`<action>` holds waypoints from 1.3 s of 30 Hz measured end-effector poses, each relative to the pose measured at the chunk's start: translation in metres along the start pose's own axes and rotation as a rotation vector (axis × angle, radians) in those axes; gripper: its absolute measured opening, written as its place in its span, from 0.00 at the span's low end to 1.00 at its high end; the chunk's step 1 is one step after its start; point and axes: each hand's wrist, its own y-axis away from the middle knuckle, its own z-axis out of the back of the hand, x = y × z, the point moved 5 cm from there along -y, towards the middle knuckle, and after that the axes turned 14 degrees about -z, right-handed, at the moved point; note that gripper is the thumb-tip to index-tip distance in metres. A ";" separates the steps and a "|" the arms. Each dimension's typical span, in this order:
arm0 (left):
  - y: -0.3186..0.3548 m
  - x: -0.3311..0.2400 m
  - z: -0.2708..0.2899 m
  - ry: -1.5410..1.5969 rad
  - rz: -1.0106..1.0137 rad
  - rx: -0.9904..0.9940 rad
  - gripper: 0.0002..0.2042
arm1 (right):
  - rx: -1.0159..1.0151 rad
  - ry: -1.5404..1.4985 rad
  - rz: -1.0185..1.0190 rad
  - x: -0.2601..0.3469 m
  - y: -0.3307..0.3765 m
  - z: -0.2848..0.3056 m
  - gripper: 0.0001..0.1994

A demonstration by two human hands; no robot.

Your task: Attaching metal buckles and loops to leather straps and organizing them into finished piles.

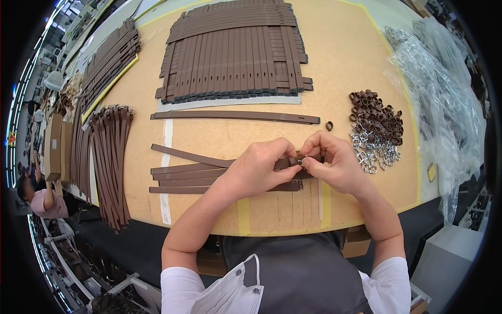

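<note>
My left hand (pixel 264 165) and my right hand (pixel 335 163) meet over the table, both closed in a pinch on the end of a brown strap (pixel 188 154) whose tail runs out to the left. A small metal piece, perhaps a buckle, shows between my fingertips; they hide most of it. Under my hands and left forearm lie several more brown straps (pixel 175 183), one with a buckle (pixel 299 184) at its right end. Farther back a single slotted strap (pixel 235 116) lies crosswise. One brown loop (pixel 329 125) sits alone beyond my right hand.
Brown loops (pixel 374 112) and silver buckles (pixel 374 152) are heaped at the right, beside clear plastic sheeting (pixel 442 99). A big stack of straps (pixel 225 57) stands at the back. Buckled straps (pixel 111 162) hang over the left edge. Another person (pixel 49 204) is at far left.
</note>
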 end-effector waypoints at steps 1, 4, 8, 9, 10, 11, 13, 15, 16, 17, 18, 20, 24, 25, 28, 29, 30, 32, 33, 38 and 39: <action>0.001 0.002 -0.001 0.018 0.019 0.009 0.09 | -0.040 0.068 0.003 0.000 0.001 -0.001 0.07; 0.006 0.007 -0.007 0.053 0.060 0.023 0.09 | -0.137 0.248 0.015 0.005 0.003 -0.004 0.08; 0.007 0.008 -0.014 0.040 0.064 0.012 0.09 | -0.206 0.369 0.113 0.008 0.006 -0.009 0.07; 0.007 0.008 -0.015 0.035 0.063 0.012 0.09 | -0.223 0.385 0.156 0.008 0.006 -0.009 0.07; 0.006 0.007 -0.014 0.055 0.076 0.029 0.09 | -0.183 0.315 0.139 0.007 0.006 -0.008 0.06; 0.005 0.006 -0.012 0.076 0.089 0.046 0.09 | -0.143 0.244 0.122 0.006 0.006 -0.005 0.06; 0.004 0.003 -0.009 0.112 0.092 0.065 0.09 | -0.072 0.156 0.072 0.007 0.005 -0.003 0.07; 0.004 0.002 -0.008 0.145 0.072 0.070 0.09 | -0.012 0.120 0.007 0.009 0.005 -0.003 0.07; 0.005 0.002 -0.009 0.160 0.065 0.063 0.09 | 0.015 0.080 -0.030 0.008 0.005 -0.003 0.07; 0.006 0.003 -0.010 0.175 0.059 0.057 0.09 | 0.042 0.041 -0.067 0.006 0.004 -0.003 0.07; 0.007 0.003 -0.011 0.190 0.052 0.050 0.09 | 0.070 0.001 -0.104 0.004 0.004 -0.004 0.07; 0.006 0.001 -0.009 0.160 0.033 0.055 0.10 | 0.107 -0.053 -0.105 0.002 0.001 -0.003 0.08; 0.001 -0.006 0.001 0.019 0.023 -0.011 0.12 | 0.108 -0.180 -0.085 -0.005 -0.004 -0.004 0.11; 0.000 -0.008 0.003 0.001 0.009 -0.018 0.12 | 0.090 -0.202 -0.075 -0.005 -0.005 -0.002 0.11; 0.000 -0.010 0.008 -0.030 -0.049 -0.037 0.12 | 0.073 -0.254 -0.067 -0.004 -0.006 0.002 0.12; 0.001 -0.009 0.007 -0.027 -0.079 -0.044 0.12 | 0.093 -0.261 -0.078 -0.004 -0.006 0.002 0.12; 0.002 -0.008 0.007 -0.024 -0.109 -0.051 0.11 | 0.113 -0.269 -0.089 -0.004 -0.007 0.002 0.13; 0.004 -0.007 0.005 -0.050 -0.139 -0.025 0.11 | 0.137 -0.270 -0.124 -0.007 -0.009 0.001 0.13; 0.005 -0.007 0.005 -0.063 -0.154 -0.011 0.11 | 0.149 -0.270 -0.142 -0.008 -0.010 0.001 0.13; 0.003 -0.010 0.007 -0.046 -0.163 -0.059 0.11 | 0.200 -0.320 -0.140 -0.013 -0.010 0.002 0.12; 0.002 -0.012 0.009 -0.027 -0.146 -0.077 0.11 | 0.208 -0.326 -0.127 -0.011 -0.009 0.003 0.12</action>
